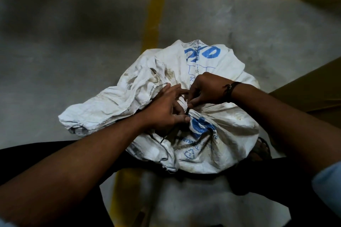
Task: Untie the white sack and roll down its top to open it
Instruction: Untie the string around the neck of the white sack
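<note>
- The white sack [217, 120] sat on the concrete floor [73, 42] in front of the person, its neck gathered and bound by a dark tie [186, 114].
- The right hand [206, 88] pinched the tie at the knot with closed fingertips.
- The left hand [166, 108] pressed beside that grip, thumb against the bunched neck; whether it actually held the tie could not be told.
- A loose tail of the tie trailed below the grip.
- Judged progress: untying under way, knot not yet free; the rolling down was all left to do.
</note>
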`<control>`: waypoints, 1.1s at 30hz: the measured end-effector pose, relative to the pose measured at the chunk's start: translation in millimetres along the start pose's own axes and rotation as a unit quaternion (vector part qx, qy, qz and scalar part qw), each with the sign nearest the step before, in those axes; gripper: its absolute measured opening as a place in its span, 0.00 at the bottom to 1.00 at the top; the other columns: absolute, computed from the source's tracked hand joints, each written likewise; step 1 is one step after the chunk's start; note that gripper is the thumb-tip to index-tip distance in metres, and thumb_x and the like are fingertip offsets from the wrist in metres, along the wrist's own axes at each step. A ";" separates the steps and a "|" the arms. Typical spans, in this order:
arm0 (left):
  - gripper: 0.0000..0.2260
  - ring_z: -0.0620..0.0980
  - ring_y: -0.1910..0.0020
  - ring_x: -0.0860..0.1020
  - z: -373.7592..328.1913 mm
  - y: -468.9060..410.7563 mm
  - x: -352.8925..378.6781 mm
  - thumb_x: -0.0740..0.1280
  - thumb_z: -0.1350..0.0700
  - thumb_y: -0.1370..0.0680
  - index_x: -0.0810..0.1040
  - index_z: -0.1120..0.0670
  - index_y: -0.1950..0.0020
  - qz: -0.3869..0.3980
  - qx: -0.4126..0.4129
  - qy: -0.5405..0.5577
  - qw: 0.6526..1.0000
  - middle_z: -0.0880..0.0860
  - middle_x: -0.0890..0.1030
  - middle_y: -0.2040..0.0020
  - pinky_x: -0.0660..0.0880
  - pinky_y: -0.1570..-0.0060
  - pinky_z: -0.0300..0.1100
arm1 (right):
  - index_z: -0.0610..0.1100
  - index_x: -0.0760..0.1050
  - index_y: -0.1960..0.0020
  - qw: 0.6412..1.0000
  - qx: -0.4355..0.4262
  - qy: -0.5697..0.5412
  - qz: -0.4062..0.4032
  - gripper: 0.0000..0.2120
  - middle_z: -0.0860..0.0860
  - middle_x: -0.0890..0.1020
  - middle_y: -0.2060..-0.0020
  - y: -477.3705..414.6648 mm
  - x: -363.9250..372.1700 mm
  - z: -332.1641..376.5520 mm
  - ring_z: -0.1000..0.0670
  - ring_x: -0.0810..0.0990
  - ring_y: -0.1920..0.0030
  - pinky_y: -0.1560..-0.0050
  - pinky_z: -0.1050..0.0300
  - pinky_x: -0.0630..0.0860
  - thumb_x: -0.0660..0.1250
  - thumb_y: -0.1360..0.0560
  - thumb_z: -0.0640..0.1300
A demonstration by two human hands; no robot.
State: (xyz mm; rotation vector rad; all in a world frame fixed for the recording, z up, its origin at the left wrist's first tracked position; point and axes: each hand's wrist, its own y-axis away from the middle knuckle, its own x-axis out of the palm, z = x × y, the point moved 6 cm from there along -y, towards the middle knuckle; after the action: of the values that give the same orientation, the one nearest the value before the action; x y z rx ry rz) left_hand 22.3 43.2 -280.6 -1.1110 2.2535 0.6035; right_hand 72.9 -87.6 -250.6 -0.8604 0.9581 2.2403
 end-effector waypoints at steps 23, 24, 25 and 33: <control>0.10 0.54 0.24 0.67 -11.6 10.9 7.9 0.68 0.53 0.27 0.79 0.56 0.66 -0.052 -0.006 -0.061 0.997 0.56 0.80 0.34 0.52 0.22 0.52 | 0.47 0.86 0.55 0.996 -0.049 0.065 -0.021 0.05 0.49 0.86 0.62 0.5 8.1 -0.1 0.59 0.71 0.64 0.55 0.55 0.76 0.75 0.29 0.47; 0.09 0.55 0.27 0.71 -14.4 10.1 9.1 0.69 0.53 0.28 0.79 0.56 0.67 -0.069 -0.008 -0.076 0.995 0.56 0.82 0.38 0.56 0.23 0.52 | 0.47 0.86 0.56 0.997 -0.044 0.056 -0.023 0.05 0.49 0.86 0.62 2.3 6.7 -0.1 0.59 0.73 0.64 0.55 0.56 0.76 0.75 0.30 0.47; 0.08 0.54 0.32 0.76 -18.5 9.4 7.6 0.70 0.54 0.30 0.80 0.56 0.68 -0.092 -0.009 -0.087 0.992 0.57 0.84 0.44 0.62 0.26 0.53 | 0.47 0.86 0.57 0.998 -0.037 0.048 -0.024 0.04 0.49 0.86 0.63 3.8 5.5 -0.4 0.58 0.75 0.64 0.56 0.56 0.76 0.75 0.30 0.46; 0.13 0.59 0.50 0.80 -48.5 -3.5 7.7 0.68 0.48 0.28 0.84 0.56 0.57 -0.091 -0.096 -0.307 0.942 0.58 0.81 0.51 0.73 0.46 0.48 | 0.47 0.86 0.57 0.998 -0.007 0.029 -0.052 0.04 0.51 0.86 0.63 9.9 6.7 -3.9 0.58 0.76 0.62 0.57 0.59 0.74 0.76 0.30 0.47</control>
State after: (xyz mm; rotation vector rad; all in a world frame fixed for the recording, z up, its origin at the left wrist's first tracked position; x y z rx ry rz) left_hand 7.8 7.6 -249.8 -1.0248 1.5641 0.9531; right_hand 63.1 -95.0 -253.5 -0.9652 0.9029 2.1466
